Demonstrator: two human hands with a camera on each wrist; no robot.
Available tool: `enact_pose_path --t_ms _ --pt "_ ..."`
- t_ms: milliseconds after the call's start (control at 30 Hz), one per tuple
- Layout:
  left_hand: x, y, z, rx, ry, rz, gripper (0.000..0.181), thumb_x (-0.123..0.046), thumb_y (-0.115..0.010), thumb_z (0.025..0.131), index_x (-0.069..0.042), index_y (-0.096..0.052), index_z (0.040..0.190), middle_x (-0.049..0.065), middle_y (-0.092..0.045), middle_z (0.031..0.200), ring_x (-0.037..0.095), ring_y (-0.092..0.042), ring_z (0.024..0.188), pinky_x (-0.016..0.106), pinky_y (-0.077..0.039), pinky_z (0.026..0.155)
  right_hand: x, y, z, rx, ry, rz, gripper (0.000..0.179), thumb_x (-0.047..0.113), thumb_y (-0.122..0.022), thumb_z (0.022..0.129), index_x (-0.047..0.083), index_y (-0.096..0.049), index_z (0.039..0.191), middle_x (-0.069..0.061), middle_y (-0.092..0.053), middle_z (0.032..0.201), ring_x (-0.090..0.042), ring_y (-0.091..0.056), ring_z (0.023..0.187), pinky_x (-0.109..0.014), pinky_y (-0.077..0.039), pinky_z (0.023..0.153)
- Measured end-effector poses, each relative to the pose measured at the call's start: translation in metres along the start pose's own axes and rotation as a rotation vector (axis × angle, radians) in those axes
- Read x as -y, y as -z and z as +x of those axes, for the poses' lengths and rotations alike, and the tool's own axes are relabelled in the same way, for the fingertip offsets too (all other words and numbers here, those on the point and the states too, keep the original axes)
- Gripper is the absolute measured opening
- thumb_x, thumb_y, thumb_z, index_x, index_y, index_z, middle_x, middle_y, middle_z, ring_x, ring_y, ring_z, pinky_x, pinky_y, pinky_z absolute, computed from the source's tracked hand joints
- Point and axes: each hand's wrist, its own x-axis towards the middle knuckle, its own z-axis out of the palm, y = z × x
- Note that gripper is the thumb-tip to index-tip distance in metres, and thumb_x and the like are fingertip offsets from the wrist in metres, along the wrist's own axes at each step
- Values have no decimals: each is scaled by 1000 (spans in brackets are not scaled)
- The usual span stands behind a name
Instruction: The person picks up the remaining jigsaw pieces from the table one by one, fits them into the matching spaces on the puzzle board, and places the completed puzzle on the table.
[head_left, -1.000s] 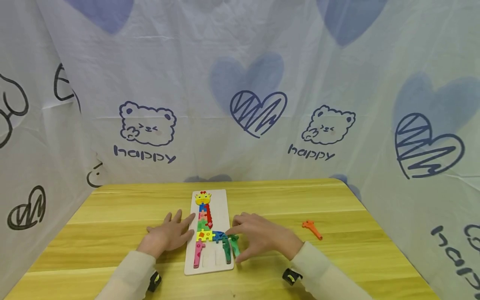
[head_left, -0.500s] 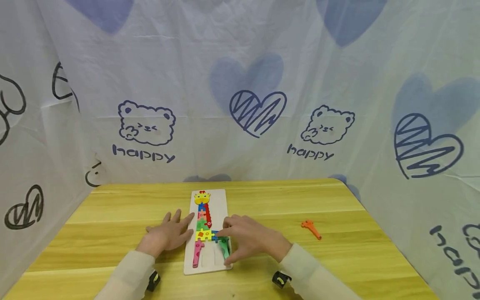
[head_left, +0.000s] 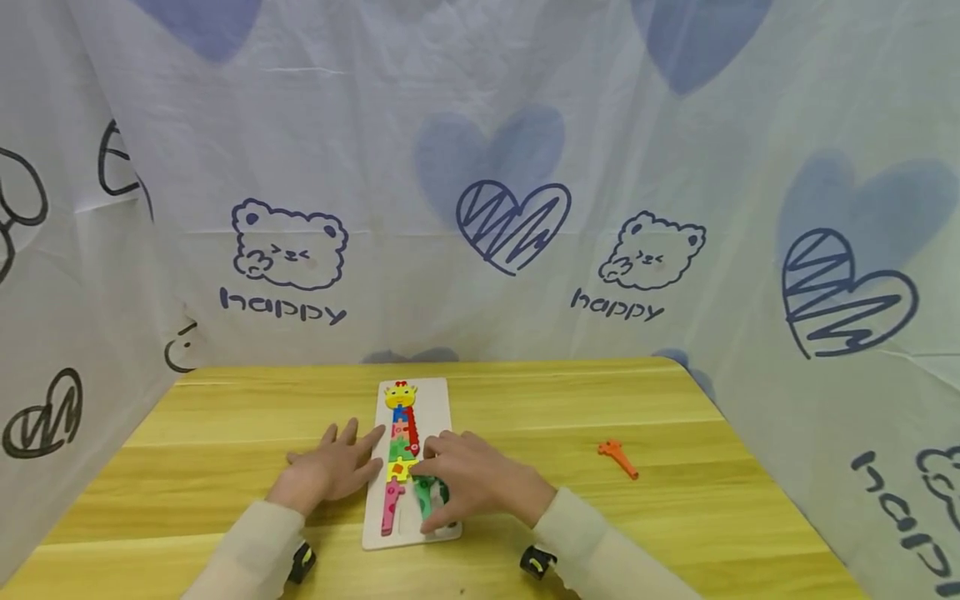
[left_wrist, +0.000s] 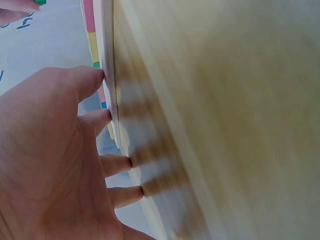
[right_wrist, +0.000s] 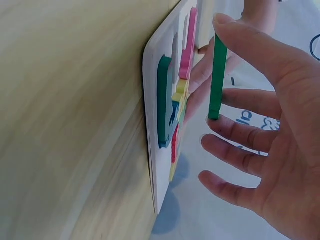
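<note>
A pale puzzle board (head_left: 433, 404) bears a giraffe made of coloured interlocking pieces, with a yellow head (head_left: 401, 396) at the far end. My right hand (head_left: 483, 479) pinches a green leg piece (right_wrist: 217, 77) between thumb and fingertips, held over the board's near part. In the right wrist view a gap shows between this piece and the board. A dark green leg (right_wrist: 164, 102) sits on the board, largely covered by my right hand in the head view. The pink leg (head_left: 391, 507) lies on the left. My left hand (head_left: 326, 471), fingers spread, touches the board's left edge.
An orange puzzle piece (head_left: 619, 460) lies by itself on the wooden table (head_left: 540, 400), to the right of the board. A white curtain (head_left: 405, 250) with printed hearts and bears hangs behind the table and at both sides.
My right hand has carried the green leg piece leftward, from beside the board's right edge to over its near middle. The left hand stays at the board's left edge.
</note>
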Motion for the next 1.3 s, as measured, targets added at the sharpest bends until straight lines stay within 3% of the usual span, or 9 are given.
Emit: enact_pose_path --t_ms 267,500,1100,1300 --pt "-1 -1 0 2 5 6 64 -52 -44 106 -27 -30 163 25 -21 170 61 -20 152 97 -22 94 8 -3 10 29 -25 -20 76 75 -70 81 28 -65 141 3 -64 136 -10 -55 111 -25 -50 90" --pt "2 -2 1 -5 1 8 64 -52 -44 106 -27 -30 163 25 -22 170 61 -21 151 97 -22 93 12 -9 19 27 -38 -57 77 78 -69 81 28 -66 139 4 -64 131 -11 -53 104 -26 -49 84" --pt "1 -2 1 -11 -6 12 64 -52 -45 106 -27 -31 163 25 -23 170 61 -22 151 97 -23 92 18 -21 27 36 -99 -34 73 78 -70 78 29 -71 132 4 -67 131 -12 -55 105 -39 -54 97" --pt "1 -2 0 -12 -7 17 64 -52 -44 106 -27 -30 163 25 -22 170 61 -22 151 97 -23 92 18 -21 29 27 -108 -32 72 78 -70 77 30 -72 131 3 -67 133 -13 -55 104 -38 -55 95"
